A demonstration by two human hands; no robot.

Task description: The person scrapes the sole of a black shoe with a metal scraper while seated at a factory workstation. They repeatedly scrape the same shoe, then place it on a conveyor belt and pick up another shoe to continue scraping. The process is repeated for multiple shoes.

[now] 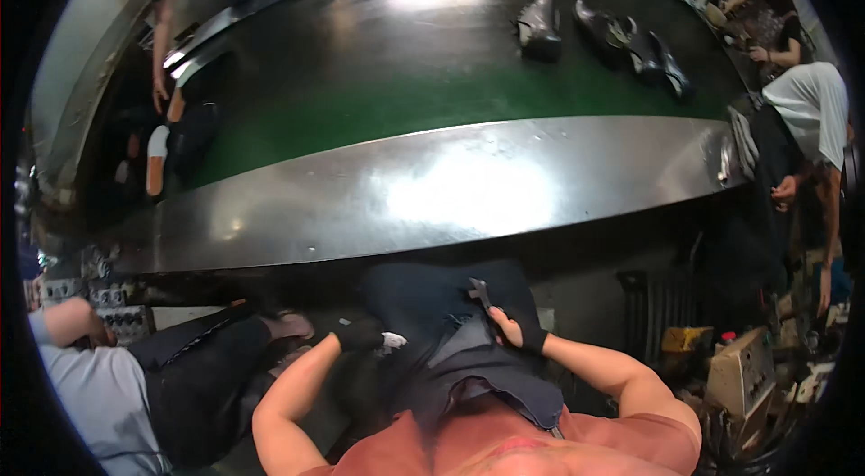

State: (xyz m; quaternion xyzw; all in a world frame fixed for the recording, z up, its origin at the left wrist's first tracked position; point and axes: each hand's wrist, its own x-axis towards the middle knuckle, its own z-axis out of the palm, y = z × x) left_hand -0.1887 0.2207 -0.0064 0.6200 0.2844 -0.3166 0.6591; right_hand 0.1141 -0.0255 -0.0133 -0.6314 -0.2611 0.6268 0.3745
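Note:
My right hand (510,329), in a dark wrist covering with bare fingers, is closed round a metal hand tool with a forked head (478,289); its exact kind is not clear. It is held over my lap, on dark blue apron cloth (423,291). My left hand (360,335), in a black glove, rests at the left side of my lap. Something white and crumpled (394,343) shows at its fingertips; whether it is held or part of the glove I cannot tell. The fingers themselves are too dark to make out.
Ahead runs a dark green conveyor belt (360,116) with a metal edge (342,206). Dark shoes (540,30) stand at its far right, shoe parts (157,152) at the left. People work at left, far left and right. A beige box (741,372) stands to my right.

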